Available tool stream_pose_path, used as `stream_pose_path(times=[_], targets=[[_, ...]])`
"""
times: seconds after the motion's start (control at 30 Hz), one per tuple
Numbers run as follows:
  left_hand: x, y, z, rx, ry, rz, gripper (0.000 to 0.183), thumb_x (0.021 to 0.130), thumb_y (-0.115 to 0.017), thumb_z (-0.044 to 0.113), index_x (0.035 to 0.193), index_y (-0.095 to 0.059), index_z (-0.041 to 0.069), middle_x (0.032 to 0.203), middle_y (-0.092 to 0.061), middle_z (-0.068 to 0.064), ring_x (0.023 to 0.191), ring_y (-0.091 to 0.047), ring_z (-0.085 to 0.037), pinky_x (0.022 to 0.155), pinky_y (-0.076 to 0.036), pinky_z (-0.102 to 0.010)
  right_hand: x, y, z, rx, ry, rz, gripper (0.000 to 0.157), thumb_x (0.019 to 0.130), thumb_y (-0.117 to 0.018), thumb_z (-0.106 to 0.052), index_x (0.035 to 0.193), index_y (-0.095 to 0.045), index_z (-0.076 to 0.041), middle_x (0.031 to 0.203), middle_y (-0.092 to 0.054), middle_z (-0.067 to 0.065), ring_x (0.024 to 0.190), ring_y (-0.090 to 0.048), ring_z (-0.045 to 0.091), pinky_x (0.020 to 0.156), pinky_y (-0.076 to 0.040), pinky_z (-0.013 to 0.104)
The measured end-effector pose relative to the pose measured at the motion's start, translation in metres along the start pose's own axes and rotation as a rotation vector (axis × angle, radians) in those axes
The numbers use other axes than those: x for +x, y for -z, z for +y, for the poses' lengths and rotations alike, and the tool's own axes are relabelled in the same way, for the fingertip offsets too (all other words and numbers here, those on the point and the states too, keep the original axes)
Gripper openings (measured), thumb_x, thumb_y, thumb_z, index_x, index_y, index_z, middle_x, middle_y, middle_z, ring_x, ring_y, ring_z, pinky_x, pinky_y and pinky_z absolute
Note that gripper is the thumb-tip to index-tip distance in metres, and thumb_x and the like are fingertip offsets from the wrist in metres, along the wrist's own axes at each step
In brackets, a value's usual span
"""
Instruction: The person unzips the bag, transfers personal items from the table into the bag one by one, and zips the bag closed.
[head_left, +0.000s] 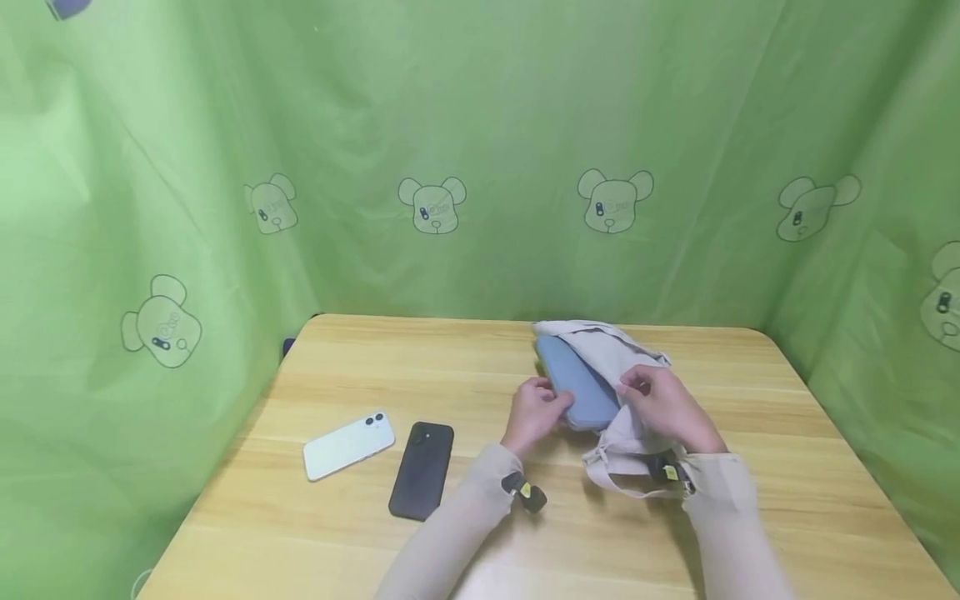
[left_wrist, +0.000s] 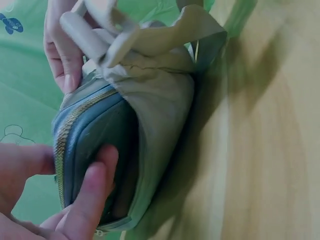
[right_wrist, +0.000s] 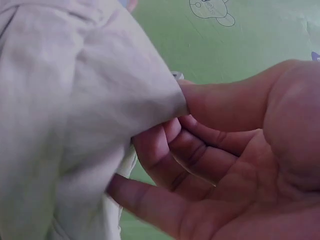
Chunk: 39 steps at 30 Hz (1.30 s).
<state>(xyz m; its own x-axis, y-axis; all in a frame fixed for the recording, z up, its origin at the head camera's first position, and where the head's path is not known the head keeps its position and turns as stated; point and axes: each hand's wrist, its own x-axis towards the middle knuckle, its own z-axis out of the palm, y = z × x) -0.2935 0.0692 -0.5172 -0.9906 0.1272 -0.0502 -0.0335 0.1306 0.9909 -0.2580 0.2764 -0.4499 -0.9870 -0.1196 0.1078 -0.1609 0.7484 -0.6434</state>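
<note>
A light beige cloth bag with a strap lies at the right of the table. Partly inside its opening is a blue zip case; a gold zipper runs along its edge in the left wrist view. With the thumb on one face and fingers on the other, my left hand grips the case's near end. My right hand pinches the edge of the bag's cloth between thumb and fingers. The cloth covers the far part of the case.
A white phone and a black phone lie on the wooden table, left of my left forearm. Green curtains with bear prints stand behind the table and at both sides. The bag's strap hangs toward the near side.
</note>
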Motion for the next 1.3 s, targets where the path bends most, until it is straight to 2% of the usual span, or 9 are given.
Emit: stream_pose_path(times=[0.13,0.27,0.5,0.6,0.73,0.9,0.97,1.17,1.3], targets=[[0.001,-0.001,0.0,0.032,-0.02,-0.041,0.062,0.09,-0.076,0.019,0.141,-0.054,-0.008,0.094,-0.079,-0.016,0.064,-0.074,-0.02,0.066,-0.065,-0.043,0.0,-0.002,0.0,0.018,-0.005,-0.016,0.013,0.1,-0.061,-0.01,0.105,-0.069,-0.002,0.103,-0.073,0.016,0.093,-0.065,0.025,0.083,-0.052,0.036],[0.001,-0.004,0.0,0.012,0.002,-0.066,0.065,0.09,-0.076,0.019,0.143,-0.052,-0.009,0.087,-0.079,-0.015,0.067,-0.076,-0.024,0.06,-0.063,-0.034,0.0,-0.003,0.001,0.017,0.025,-0.012,0.009,0.099,-0.062,-0.007,0.103,-0.069,-0.003,0.103,-0.073,0.015,0.095,-0.065,0.026,0.085,-0.051,0.036],[0.001,-0.016,-0.001,-0.071,0.068,-0.038,0.07,0.09,-0.078,0.019,0.147,-0.047,-0.009,0.096,-0.079,-0.015,0.072,-0.077,-0.021,0.066,-0.064,-0.027,0.002,-0.001,0.002,0.02,0.099,-0.015,0.005,0.098,-0.063,-0.004,0.097,-0.068,-0.006,0.097,-0.071,0.012,0.094,-0.064,0.025,0.085,-0.05,0.036],[0.0,-0.021,-0.002,-0.09,0.101,-0.044,0.069,0.091,-0.077,0.018,0.147,-0.046,-0.009,0.1,-0.078,-0.017,0.076,-0.078,-0.024,0.069,-0.065,-0.028,0.001,0.0,0.002,0.015,0.108,-0.012,0.005,0.098,-0.064,-0.005,0.097,-0.069,-0.005,0.099,-0.073,0.013,0.097,-0.066,0.028,0.089,-0.055,0.045],[-0.001,-0.027,-0.004,-0.158,0.121,-0.026,0.07,0.091,-0.077,0.015,0.148,-0.044,-0.009,0.104,-0.077,-0.019,0.082,-0.079,-0.029,0.072,-0.066,-0.031,0.0,0.0,-0.002,-0.032,0.078,0.018,0.007,0.097,-0.065,-0.006,0.098,-0.069,-0.001,0.096,-0.073,0.017,0.091,-0.067,0.029,0.086,-0.057,0.05],[-0.006,-0.038,-0.007,-0.32,0.151,-0.017,0.069,0.09,-0.077,0.01,0.148,-0.042,-0.006,0.102,-0.075,-0.016,0.083,-0.078,-0.028,0.073,-0.066,-0.031,-0.002,-0.002,-0.011,-0.131,0.0,0.052,0.012,0.093,-0.067,-0.011,0.093,-0.066,0.001,0.082,-0.067,0.013,0.074,-0.06,0.023,0.067,-0.051,0.035],[-0.008,-0.042,-0.008,-0.373,0.171,-0.035,0.07,0.09,-0.076,0.009,0.148,-0.041,-0.005,0.102,-0.075,-0.016,0.082,-0.078,-0.026,0.074,-0.066,-0.031,-0.003,-0.003,-0.013,-0.174,-0.012,0.068,0.013,0.091,-0.069,-0.012,0.09,-0.066,0.0,0.08,-0.066,0.012,0.072,-0.059,0.024,0.064,-0.049,0.035],[-0.012,-0.036,-0.005,-0.357,0.224,-0.077,0.067,0.092,-0.075,0.011,0.148,-0.043,-0.007,0.102,-0.075,-0.016,0.077,-0.075,-0.022,0.075,-0.067,-0.034,-0.005,-0.004,-0.013,-0.246,0.006,0.081,0.007,0.089,-0.069,-0.004,0.089,-0.067,0.003,0.088,-0.066,0.02,0.082,-0.061,0.032,0.075,-0.054,0.051],[-0.011,-0.029,-0.01,-0.362,0.223,-0.089,0.061,0.09,-0.075,0.006,0.143,-0.049,-0.009,0.102,-0.075,-0.018,0.078,-0.077,-0.025,0.075,-0.067,-0.034,-0.005,-0.004,-0.012,-0.208,-0.014,0.021,0.005,0.095,-0.062,-0.004,0.095,-0.064,0.001,0.088,-0.068,0.017,0.08,-0.063,0.029,0.073,-0.056,0.049]])
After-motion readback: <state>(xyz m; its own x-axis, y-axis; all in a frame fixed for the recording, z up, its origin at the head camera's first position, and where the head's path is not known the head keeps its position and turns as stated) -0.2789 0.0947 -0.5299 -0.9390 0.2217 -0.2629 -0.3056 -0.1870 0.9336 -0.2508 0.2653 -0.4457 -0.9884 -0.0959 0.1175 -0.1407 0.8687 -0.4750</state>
